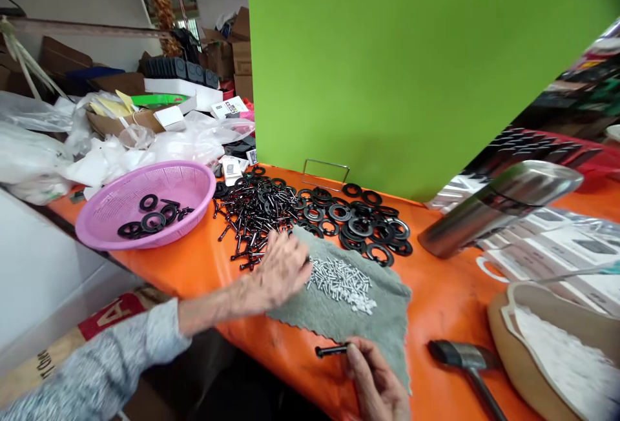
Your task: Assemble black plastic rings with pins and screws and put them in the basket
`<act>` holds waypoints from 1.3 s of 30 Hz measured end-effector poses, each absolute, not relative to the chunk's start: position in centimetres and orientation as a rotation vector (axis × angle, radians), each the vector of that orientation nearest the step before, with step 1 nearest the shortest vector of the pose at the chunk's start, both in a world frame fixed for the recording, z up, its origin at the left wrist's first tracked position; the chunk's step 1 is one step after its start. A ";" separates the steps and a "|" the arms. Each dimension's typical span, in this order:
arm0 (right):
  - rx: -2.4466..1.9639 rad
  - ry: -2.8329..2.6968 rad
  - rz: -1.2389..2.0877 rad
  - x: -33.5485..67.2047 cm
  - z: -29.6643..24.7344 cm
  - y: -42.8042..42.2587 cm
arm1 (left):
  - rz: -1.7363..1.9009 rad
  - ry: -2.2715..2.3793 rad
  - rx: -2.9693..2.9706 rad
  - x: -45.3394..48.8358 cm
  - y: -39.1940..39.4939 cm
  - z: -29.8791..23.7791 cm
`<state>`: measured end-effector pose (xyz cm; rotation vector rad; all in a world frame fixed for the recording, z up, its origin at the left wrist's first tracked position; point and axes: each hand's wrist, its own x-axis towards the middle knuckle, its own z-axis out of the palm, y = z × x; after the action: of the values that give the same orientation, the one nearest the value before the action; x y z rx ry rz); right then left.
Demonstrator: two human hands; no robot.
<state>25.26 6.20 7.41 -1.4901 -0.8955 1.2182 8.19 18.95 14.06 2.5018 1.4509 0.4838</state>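
Black slender headed rod [330, 350]: pinches in right hand [376, 376]; half-curls left hand [281, 270] beside small silvery pins [340, 282], cannot tell its hold

The head view looks forward, down over both hands [282, 270] [380, 382].

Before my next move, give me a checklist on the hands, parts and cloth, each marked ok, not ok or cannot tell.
1. Right hand grips the slim black rod: ok, pinched near one end.
2. Left hand holds a part: cannot tell, its fingers are blurred and partly hidden.
3. Small silver pins lie together on the grey-green cloth: ok.
4. Piled black rods are separate from the flat black rings: not ok, the piles mix where they meet.
5. Pink perforated plastic basket sits apart from both hands: ok.
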 end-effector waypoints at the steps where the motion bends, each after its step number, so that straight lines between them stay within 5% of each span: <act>1: -1.480 -0.858 1.234 25.4 7.3 6.2 | 0.465 1.466 2.432 8.1 16.6 13.4; 13: -1.371 -0.531 1.300 26.0 10.2 4.4 | 0.202 1.335 2.244 6.3 10.5 12.3; 21: -1.498 -0.588 1.299 25.3 9.3 4.2 | 0.395 1.506 2.105 8.7 8.5 9.8; 39: -1.502 -1.223 1.310 23.6 11.4 7.1 | 0.621 1.107 1.571 6.7 10.7 12.9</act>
<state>23.59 7.08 11.38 -1.5019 -1.2233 1.3102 6.66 10.71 12.91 1.5714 1.1072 0.6213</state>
